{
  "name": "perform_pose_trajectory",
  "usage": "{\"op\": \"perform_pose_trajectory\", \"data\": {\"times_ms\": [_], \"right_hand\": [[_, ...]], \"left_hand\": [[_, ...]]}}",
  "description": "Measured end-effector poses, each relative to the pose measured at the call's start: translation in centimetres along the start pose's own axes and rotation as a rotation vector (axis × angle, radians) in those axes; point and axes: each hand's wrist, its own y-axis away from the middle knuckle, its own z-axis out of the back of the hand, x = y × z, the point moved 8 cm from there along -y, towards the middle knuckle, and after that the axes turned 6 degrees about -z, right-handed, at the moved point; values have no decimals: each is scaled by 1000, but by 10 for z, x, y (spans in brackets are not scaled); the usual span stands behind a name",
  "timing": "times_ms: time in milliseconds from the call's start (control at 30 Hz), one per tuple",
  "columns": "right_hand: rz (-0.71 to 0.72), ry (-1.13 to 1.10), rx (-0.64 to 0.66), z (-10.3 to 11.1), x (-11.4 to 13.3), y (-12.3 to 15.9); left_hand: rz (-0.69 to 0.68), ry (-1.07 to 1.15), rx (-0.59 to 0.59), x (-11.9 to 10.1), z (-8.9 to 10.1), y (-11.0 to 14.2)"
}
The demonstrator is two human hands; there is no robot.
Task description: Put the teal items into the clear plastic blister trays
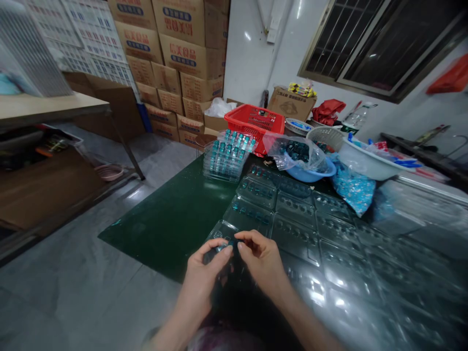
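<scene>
A: Where is the teal piece (224, 247) sitting?

B: The left hand (206, 274) and right hand (261, 259) are pinching it, fingertips together, just above the blister tray (223, 229).

A: Nearer hand?

B: Left; the piece is lying at its fingertips.

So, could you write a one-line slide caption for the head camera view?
Left hand and right hand pinch a small teal piece over clear plastic trays on a dark green mat.
</scene>
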Motion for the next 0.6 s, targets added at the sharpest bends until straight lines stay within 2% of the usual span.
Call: {"op": "perform_pose_trajectory", "data": {"times_ms": [100, 233, 400, 600], "right_hand": [[-55, -69, 72, -3, -3, 1], [-146, -95, 188, -6, -8, 2], [-83, 31, 132, 1, -3, 4], [-75, 76, 159, 0, -6, 6]], "left_hand": [[-31, -23, -5, -1, 2, 0], [-2, 9, 43, -2, -2, 0], [101, 85, 157, 1, -12, -1], [186, 130, 140, 9, -10, -1]]}}
